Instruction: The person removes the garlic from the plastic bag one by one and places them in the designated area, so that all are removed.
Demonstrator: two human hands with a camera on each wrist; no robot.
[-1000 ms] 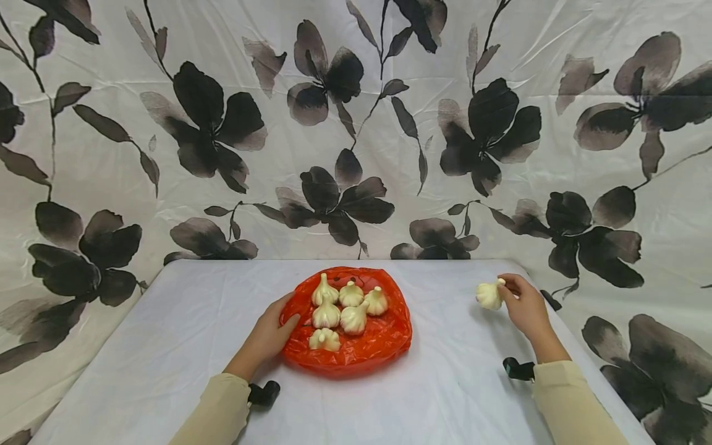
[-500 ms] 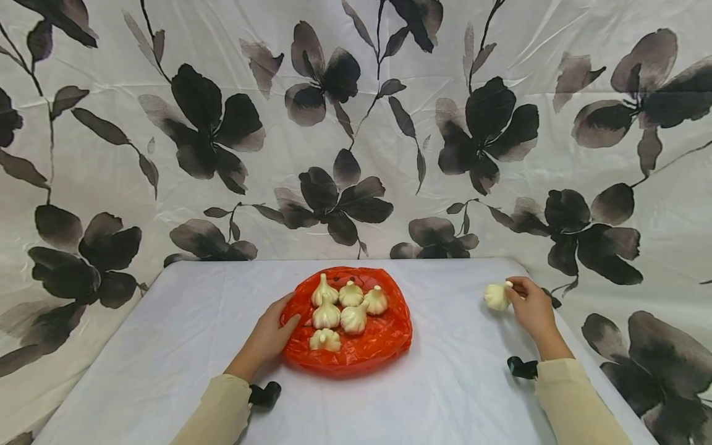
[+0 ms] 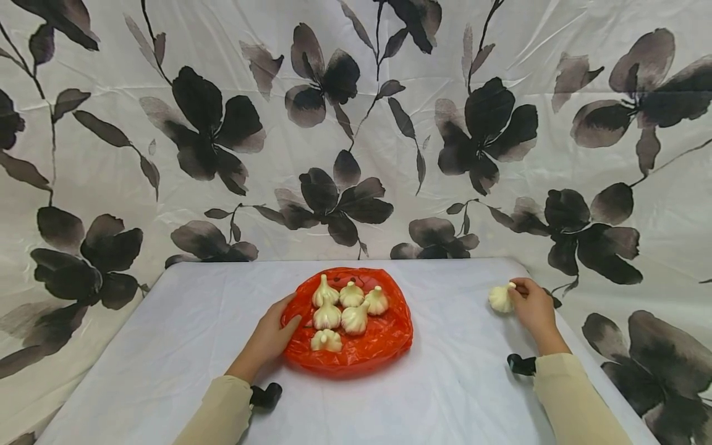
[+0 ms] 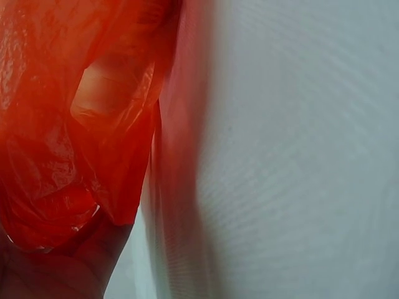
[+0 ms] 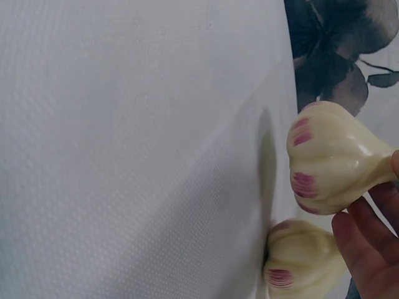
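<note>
My left hand point(image 3: 272, 330) holds the left side of a red plastic bag point(image 3: 384, 343), its thumb lying over the near face. Several garlic bulbs point(image 3: 327, 316) lie grouped on the bag's upper face. In the left wrist view the crinkled red bag point(image 4: 37, 137) fills the left part, and part of the hand point(image 4: 81, 261) shows below it. My right hand point(image 3: 535, 314) pinches one garlic bulb point(image 3: 500, 299) by its stem, over the table's right side. The right wrist view shows this held bulb point(image 5: 336, 159) tilted, with a second garlic bulb point(image 5: 302, 261) near the fingers.
A white-covered table point(image 3: 450, 383) lies under both hands. Behind it hangs a pale cloth with dark flowers point(image 3: 334, 204). The table's right edge point(image 3: 578, 337) runs close to my right hand. Black wrist cameras point(image 3: 266, 395) sit on both wrists.
My right hand has shifted a little to the right with the garlic bulb pinched in it, slowing by now. The left hand and the bag have stayed put.
</note>
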